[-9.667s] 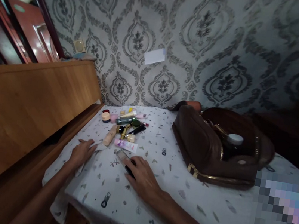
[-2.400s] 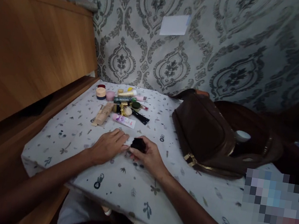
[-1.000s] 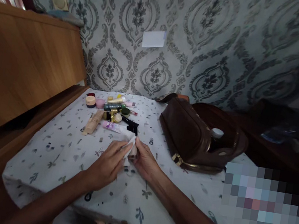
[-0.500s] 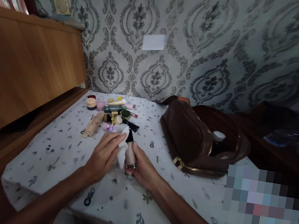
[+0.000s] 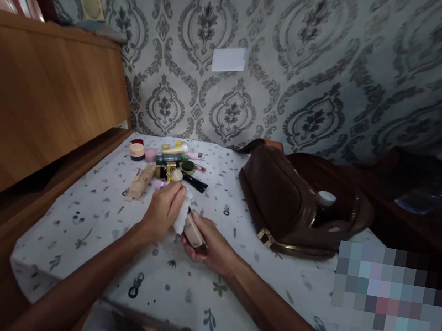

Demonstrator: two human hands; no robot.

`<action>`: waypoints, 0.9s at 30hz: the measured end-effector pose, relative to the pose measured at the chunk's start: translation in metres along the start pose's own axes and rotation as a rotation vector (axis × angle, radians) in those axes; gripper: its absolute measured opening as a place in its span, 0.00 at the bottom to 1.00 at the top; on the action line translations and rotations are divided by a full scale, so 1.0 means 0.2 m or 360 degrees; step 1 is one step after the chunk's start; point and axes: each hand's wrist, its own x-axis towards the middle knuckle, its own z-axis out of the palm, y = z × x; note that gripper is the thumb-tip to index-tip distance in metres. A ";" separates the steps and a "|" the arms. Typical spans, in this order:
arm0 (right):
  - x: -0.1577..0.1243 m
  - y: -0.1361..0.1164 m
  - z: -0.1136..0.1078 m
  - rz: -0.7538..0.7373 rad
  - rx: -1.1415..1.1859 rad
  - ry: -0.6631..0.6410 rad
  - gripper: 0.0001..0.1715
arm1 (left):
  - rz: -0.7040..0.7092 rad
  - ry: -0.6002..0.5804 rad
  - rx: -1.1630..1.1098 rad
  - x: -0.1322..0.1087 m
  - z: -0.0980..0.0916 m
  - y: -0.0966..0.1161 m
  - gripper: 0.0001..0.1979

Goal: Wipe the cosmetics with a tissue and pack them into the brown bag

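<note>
My right hand (image 5: 214,245) is closed around a small beige bottle (image 5: 193,232) that looks like liquid foundation. The bottle tilts toward my left hand, and its dark top end is partly covered. A white tissue (image 5: 182,214) is bunched in my closed left hand (image 5: 163,206), against the top of the bottle. Just beyond my left hand lie a beige squeeze tube (image 5: 142,181), a black tube (image 5: 195,182) and a purple-and-white tube (image 5: 159,184), partly hidden by the hand. A dark green-lidded jar (image 5: 187,167) stands behind them.
A brown leather bag (image 5: 278,202) lies unzipped on the right, a white-capped container (image 5: 326,198) in its opening. More cosmetics, including a cream-lidded jar (image 5: 137,151) and a pink one (image 5: 150,154), sit at the back left. A wooden cabinet (image 5: 40,114) borders the left.
My left hand has curled tighter around the tissue. The bottle has turned in my right hand, and its black top, plainly visible before, is now mostly hidden.
</note>
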 end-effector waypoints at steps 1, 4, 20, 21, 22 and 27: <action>0.00 0.00 0.01 0.0003 0.0007 0.0019 0.33 | -0.0111 0.0022 -0.0111 0.01 0.00 0.00 0.17; 0.00 0.00 0.02 0.0053 0.0060 0.0041 0.32 | -0.0324 0.0113 -0.0360 0.02 0.01 -0.02 0.19; -0.02 -0.01 0.01 -0.0015 0.0331 -0.0118 0.25 | 0.0049 0.0142 0.0017 -0.02 -0.01 -0.04 0.14; -0.02 -0.01 0.01 -0.0031 0.0351 -0.0072 0.26 | 0.0145 0.0081 0.0071 -0.03 -0.01 -0.05 0.13; -0.01 -0.01 0.01 -0.0049 0.0372 -0.0019 0.27 | 0.0224 0.0041 0.0114 -0.04 0.00 -0.05 0.13; 0.00 0.00 0.02 -0.0100 0.0424 0.0205 0.32 | 0.0477 0.0002 0.0307 -0.08 0.04 -0.07 0.17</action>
